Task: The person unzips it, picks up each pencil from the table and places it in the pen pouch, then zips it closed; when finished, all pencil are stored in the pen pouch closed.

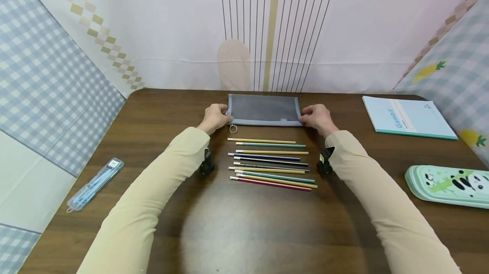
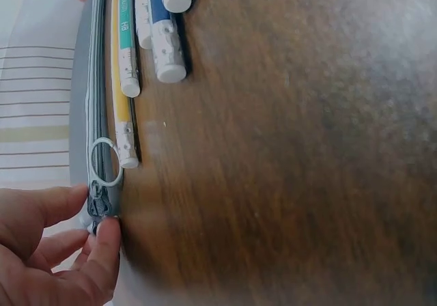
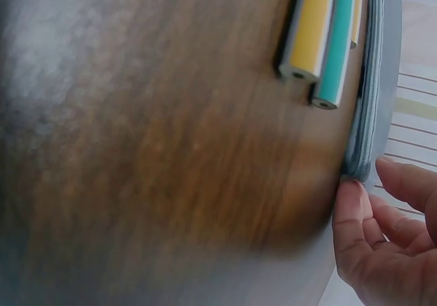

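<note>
A grey mesh zipper pouch (image 1: 265, 108) lies flat near the far edge of the table, its zipper along the near side. At the pouch's left near corner, my left hand (image 1: 214, 118) pinches it between thumb and fingers, right by the zipper slider (image 2: 100, 200) and its metal ring (image 2: 106, 162). My right hand (image 1: 318, 118) holds the opposite near corner with thumb and fingertips. Below the pouch, several pencils lie side by side, among them a yellow pencil (image 1: 261, 141), a blue pencil (image 1: 267, 157) and a red pencil (image 1: 271, 184), eraser ends to the left.
On the right are a light blue notebook (image 1: 408, 117) and a green panda pencil case (image 1: 451, 185). A clear slim case (image 1: 95, 184) with light blue contents lies on the left. A patterned cloth (image 1: 172, 23) hangs behind the wooden table (image 1: 244, 231).
</note>
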{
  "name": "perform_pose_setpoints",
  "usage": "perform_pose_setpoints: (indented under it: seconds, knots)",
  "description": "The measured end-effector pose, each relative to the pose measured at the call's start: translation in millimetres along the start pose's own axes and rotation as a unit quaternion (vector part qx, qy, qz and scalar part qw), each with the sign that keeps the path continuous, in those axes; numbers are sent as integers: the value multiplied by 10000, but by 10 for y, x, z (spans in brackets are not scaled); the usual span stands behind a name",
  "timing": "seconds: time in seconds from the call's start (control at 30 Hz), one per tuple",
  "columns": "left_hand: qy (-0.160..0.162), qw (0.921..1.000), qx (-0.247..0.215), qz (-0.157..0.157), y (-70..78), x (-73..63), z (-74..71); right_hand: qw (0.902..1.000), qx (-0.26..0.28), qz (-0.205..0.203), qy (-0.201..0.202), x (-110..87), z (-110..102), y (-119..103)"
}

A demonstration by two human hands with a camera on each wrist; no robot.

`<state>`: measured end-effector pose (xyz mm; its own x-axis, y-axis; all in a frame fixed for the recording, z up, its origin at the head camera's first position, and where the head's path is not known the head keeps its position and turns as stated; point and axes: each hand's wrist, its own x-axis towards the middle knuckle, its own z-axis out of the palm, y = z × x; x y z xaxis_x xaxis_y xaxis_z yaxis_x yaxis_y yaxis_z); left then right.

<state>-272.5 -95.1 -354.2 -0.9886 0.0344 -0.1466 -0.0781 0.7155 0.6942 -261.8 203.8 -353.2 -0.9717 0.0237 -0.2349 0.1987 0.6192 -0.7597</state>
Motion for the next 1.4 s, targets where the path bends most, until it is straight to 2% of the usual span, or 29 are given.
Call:
perform_pose_setpoints:
  seconds: [0.27,0.43,0.63,0.73,0.77,0.87,0.97,1.0,1.07,1.13,1.2,1.27,1.33,1.4]
  knots:
    - [8,9991,-414,-32,-12,-23,-5,9997,219,87,46,4,17,26]
    - [-218,9940,-1065,-100,11,-29,-35,9986,493,87,159,11,7,27]
    - [-592,9770,-2017,-362,41,-46,-40,9941,1076,-12,97,56,-16,77]
    - [-734,9659,-2442,-439,50,-53,-27,9955,937,-38,111,19,-22,76]
    - [-775,9621,-2577,-448,55,-57,-22,9978,629,-21,198,-15,-24,55]
    - [-784,9498,-2985,-524,79,-72,-12,9955,-6,-443,838,-91,-22,38]
    - [-763,9378,-3325,-645,122,-89,0,9813,-391,-976,1611,-164,31,-31]
    - [-750,9334,-3439,-696,139,-93,4,9793,-265,-1141,1654,-189,69,-76]
    - [-707,9238,-3683,-777,178,-104,14,9805,233,-1392,1368,-242,182,-192]
    - [-628,9146,-3907,-837,220,-116,32,9845,880,-1379,639,-315,328,-325]
    - [-559,9065,-4083,-915,262,-138,53,9813,1541,-1145,-125,-389,491,-440]
    - [-522,9014,-4184,-980,305,-166,81,9768,1861,-817,-682,-468,633,-523]
    - [-518,8994,-4218,-1024,344,-195,111,9707,2119,-515,-1013,-536,741,-575]
    - [-507,8980,-4250,-1019,381,-218,136,9639,2371,-290,-1180,-577,809,-608]
